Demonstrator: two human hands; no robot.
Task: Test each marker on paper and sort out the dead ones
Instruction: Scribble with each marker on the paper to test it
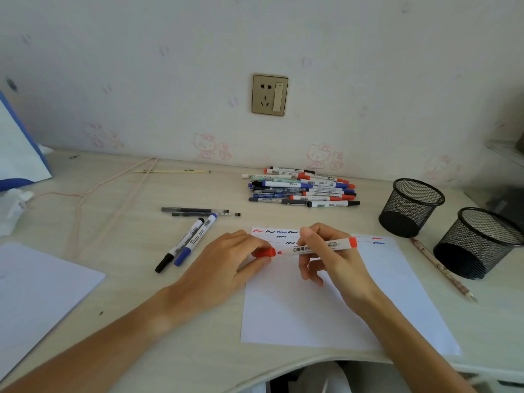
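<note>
Nearest, the white paper [326, 307] lies on the desk [141, 293] under both hands. The right hand [331, 259] grips a red marker [317, 246] by its barrel, nib bared; the left hand [226, 262] pinches its red cap [265, 252] just off the tip. This looks like capping or uncapping around a test stroke; next comes a scribble or sorting. The barrel shows Chinese characters, otherwise unreadable. Farther back, squiggles [276, 231] mark the sheet's top edge, the marker pile [303, 188] waits, and two mesh cups [411, 207] stand at right.
</note>
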